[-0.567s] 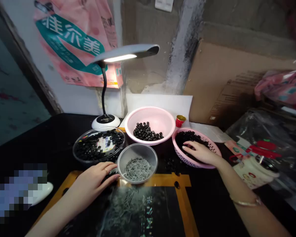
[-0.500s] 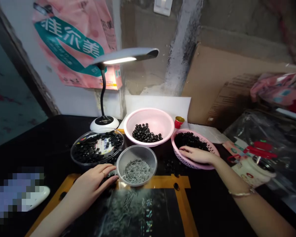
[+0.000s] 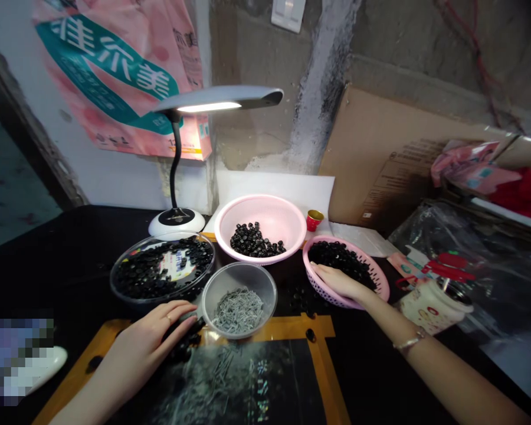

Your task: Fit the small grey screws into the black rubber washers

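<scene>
L hand (image 3: 145, 332): fingers loosely curled by loose small blk pcs (image 3: 186, 345); grip hidden, couldn't tell. Round clear plastic bowl (image 3: 236, 275) w/ thin grey metal pins (image 3: 239, 311): stood just beside. R hand (image 3: 338, 281), nearer: at near rim of oval pink perforated plastic basket (image 3: 383, 287), hold unseen; long axis ran far-L to near-R, blk heap (image 3: 343, 258) just beyond fingers.

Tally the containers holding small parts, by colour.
Pink: 2 (large round bowl, perforated basket)
Clear: 2 (shallow round dish, deeper bowl with metal pins)
Total: 4
</scene>
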Tool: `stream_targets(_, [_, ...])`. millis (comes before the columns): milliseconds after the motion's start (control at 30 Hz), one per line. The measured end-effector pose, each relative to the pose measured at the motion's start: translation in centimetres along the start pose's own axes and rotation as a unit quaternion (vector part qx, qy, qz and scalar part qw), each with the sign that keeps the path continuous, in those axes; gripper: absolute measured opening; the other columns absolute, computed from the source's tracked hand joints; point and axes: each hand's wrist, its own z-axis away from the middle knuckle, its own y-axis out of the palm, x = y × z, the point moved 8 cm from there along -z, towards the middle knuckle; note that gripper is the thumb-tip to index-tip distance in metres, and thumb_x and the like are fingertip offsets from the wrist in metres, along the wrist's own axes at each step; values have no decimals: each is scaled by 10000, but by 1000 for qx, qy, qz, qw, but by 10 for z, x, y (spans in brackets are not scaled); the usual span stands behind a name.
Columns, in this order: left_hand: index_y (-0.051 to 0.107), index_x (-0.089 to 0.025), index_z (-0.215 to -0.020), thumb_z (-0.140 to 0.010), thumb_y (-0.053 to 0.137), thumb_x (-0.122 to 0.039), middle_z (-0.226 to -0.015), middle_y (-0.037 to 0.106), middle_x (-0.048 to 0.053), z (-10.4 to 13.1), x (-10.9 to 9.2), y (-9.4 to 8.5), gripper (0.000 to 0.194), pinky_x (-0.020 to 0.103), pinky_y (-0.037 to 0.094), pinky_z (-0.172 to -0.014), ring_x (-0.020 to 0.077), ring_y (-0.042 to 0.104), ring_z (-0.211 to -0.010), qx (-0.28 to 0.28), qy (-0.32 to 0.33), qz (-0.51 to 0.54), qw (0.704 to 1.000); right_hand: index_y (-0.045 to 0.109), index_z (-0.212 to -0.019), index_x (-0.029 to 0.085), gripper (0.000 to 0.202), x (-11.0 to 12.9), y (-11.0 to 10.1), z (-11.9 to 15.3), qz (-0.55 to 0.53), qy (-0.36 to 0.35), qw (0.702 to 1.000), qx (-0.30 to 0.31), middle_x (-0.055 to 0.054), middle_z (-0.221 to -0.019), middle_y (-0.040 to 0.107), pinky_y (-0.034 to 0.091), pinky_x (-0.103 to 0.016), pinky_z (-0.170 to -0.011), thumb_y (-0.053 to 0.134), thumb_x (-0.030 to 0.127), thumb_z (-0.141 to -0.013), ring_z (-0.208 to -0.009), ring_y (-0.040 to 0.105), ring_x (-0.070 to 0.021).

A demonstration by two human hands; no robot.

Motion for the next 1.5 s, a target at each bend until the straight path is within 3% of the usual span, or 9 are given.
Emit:
stream_targets(167, [653, -315, -1075, -868, 408, -550, -1166, 650, -11, 0, 2, 5, 397, 270, 532, -849, 212, 640, -1031, 7, -6, -6, 1000, 581, -1125, 179, 262, -5, 7, 0, 35, 10, 999, 11, -69, -1164, 597, 506, -412, -835, 530, 327, -915, -972, 607, -208])
stream_targets(433, [657, -317, -1071, -866, 422, -542, -1164, 653, -17, 0, 2, 5, 385, 263, 531, -858, 208, 641, -1033, 5, -5, -14, 1000, 576, -1127, 174, 255, -8, 11, -3, 87, 2, 996, 29, -72, -1146, 600, 514, -403, -815, 532, 311, -915, -957, 610, -202])
stream_targets(767, [645, -329, -1075, -865, 370, -593, -1176, 648, -23, 1, 4, 7, 435, 311, 520, -902, 218, 624, -1066, 17, -8, -17, 1000, 573, -1128, 167, 261, -12, 8, -1, 114, 19, 993, -4, -72, -1136, 602, 520, -399, -801, 537, 310, -912, -945, 614, -200])
stream_targets(1000, [645, -310, -1071, -874, 370, -578, -1174, 649, -15, 1, 5, 5, 432, 296, 515, -902, 213, 623, -1066, 16, -7, -20, 1000, 626, -997, 160, 247, -2, -32, 4, 110, -12, 990, -93, -71, -996, 657, 493, -336, -748, 458, 333, -943, -849, 624, -181])
stream_targets(1167, [643, -301, -1075, -880, 377, -562, -1167, 650, -11, 0, 1, 3, 420, 285, 515, -894, 209, 625, -1060, 17, -10, -16, 1000, 648, -950, 190, 347, 47, -58, 25, 115, -97, 979, -139, -83, -957, 696, 404, -265, -653, 314, 283, -965, -806, 625, -197])
stream_targets(1233, [644, -290, -1079, -883, 384, -552, -1167, 650, -4, 1, -1, 0, 418, 274, 512, -895, 206, 624, -1062, 14, -9, -15, 1000, 635, -957, 208, 344, 73, -53, 40, 125, -134, 973, -141, -55, -924, 698, 383, -257, -633, 312, 325, -968, -765, 625, -181])
stream_targets(1333, [643, -287, -1076, -888, 380, -547, -1158, 654, -6, 2, -4, -4, 415, 273, 512, -896, 202, 628, -1053, 12, -12, -14, 1000, 634, -910, 228, 342, 101, -25, 61, 158, -158, 965, -138, -32, -825, 688, 352, -244, -585, 340, 397, -957, -704, 625, -171])
stream_targets(1500, [641, -289, -1073, -893, 366, -547, -1155, 652, -12, 2, -6, -6, 418, 296, 497, -924, 202, 621, -1061, 11, -16, -13, 1000, 652, -840, 207, 250, 100, 43, 72, 237, -158, 950, -129, -65, -779, 661, 276, -232, -494, 456, 343, -911, -653, 627, -185])
